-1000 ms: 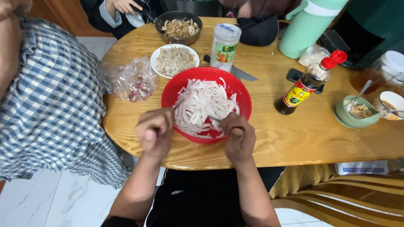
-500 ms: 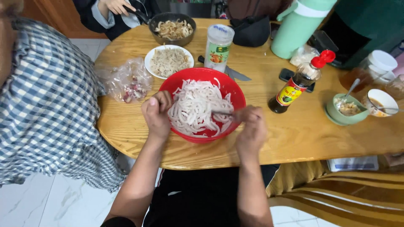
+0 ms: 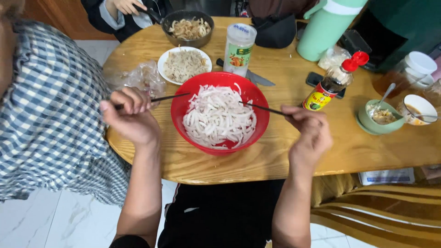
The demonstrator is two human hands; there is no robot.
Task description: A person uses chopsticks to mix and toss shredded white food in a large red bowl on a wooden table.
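Observation:
A big red bowl full of white noodles stands on the round wooden table in front of me. My left hand, left of the bowl, grips a dark chopstick whose tip reaches the noodles. To the right of the bowl, my right hand holds a second dark chopstick that points into the noodles from the other side.
Behind the bowl are a white plate of shredded food, a dark pan, a clear jar, a knife and a plastic bag. A sauce bottle, small bowls and a green flask stand right. A person in a checked shirt sits left.
My hands have moved apart, out from over the bowl to its left and right sides, each drawing a chopstick outward through the noodles.

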